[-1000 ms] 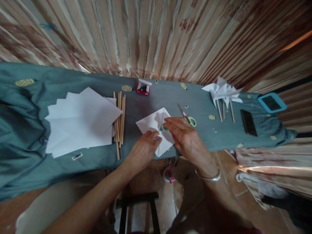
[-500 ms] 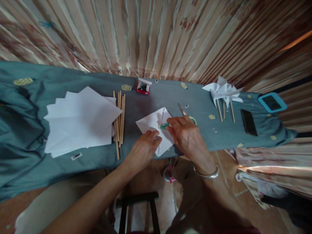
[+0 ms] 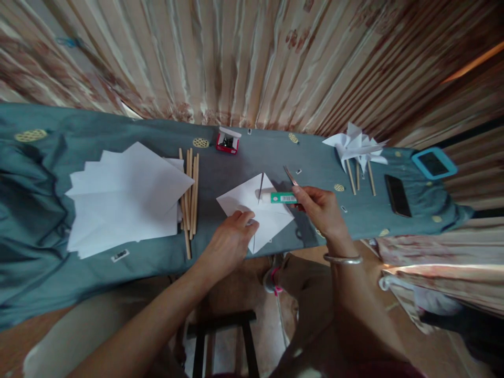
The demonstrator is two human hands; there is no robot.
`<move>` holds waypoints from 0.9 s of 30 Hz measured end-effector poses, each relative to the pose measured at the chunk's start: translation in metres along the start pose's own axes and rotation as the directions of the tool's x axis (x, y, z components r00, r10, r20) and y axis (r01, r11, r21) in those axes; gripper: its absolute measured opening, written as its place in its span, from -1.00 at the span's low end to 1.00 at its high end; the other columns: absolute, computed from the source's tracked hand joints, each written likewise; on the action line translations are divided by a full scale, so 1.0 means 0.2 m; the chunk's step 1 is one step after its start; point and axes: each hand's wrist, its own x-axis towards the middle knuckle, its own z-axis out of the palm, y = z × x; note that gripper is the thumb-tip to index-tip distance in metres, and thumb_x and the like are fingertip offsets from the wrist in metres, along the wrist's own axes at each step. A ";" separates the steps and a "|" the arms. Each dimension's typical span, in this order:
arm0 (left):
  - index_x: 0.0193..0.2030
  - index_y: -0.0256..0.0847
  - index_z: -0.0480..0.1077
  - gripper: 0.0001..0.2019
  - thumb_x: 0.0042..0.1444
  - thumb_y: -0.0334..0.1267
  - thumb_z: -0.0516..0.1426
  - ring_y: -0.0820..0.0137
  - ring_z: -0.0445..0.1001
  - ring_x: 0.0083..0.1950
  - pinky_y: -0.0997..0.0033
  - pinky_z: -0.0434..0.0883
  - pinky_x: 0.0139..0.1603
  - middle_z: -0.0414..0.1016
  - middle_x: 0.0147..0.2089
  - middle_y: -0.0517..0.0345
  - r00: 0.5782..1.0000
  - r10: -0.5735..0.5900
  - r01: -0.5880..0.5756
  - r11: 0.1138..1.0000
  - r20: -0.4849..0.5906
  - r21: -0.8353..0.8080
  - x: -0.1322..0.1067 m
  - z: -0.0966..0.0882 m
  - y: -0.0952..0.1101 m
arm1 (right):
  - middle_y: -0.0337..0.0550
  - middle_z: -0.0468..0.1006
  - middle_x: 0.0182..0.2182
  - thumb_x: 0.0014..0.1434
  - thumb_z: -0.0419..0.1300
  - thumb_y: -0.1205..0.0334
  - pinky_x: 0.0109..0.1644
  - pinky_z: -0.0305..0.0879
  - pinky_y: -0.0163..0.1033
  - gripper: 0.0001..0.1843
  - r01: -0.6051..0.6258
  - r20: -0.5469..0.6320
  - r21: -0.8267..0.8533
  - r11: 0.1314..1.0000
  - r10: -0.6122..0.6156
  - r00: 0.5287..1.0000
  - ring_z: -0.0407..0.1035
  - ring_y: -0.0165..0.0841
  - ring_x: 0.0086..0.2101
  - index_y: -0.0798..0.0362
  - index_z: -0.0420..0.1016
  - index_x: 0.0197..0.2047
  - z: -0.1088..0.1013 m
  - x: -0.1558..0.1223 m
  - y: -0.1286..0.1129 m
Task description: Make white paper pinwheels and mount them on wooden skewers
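A white square of paper (image 3: 271,223) with slits running in from its corners lies at the table's near edge. My left hand (image 3: 235,233) rests on its lower left part, fingers curled and pressed together on the paper. In my right hand (image 3: 321,210) is a glue stick (image 3: 283,197) with a green label, gripped at its right end. The glue stick lies level above the paper, its whitish end pointing left. Scissors (image 3: 291,176) lie just beyond my right hand, which hides their handles.
To the left are a stack of white paper (image 3: 122,205) and several wooden sticks (image 3: 191,194). A small red box (image 3: 227,140) stands at the back. On the right are paper pinwheels (image 3: 354,147), a phone (image 3: 397,195) and a blue-framed device (image 3: 435,163).
My right hand has drawn back to the right and lifted the glue stick off the paper, tipping it so its green label shows. My left hand stays on the paper.
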 end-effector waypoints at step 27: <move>-0.06 -0.21 0.30 -0.69 0.02 -0.27 0.12 0.32 0.49 -0.02 0.17 0.34 0.09 0.47 -0.02 0.04 0.814 -0.578 0.094 0.218 -0.051 -0.971 0.07 -0.04 -0.05 | -0.28 0.53 -0.51 -0.17 0.46 0.07 -0.44 0.24 -0.35 -0.66 -0.227 0.205 0.499 0.837 0.141 0.969 0.30 -0.50 -0.51 0.05 0.62 -0.31 -0.02 -0.04 0.07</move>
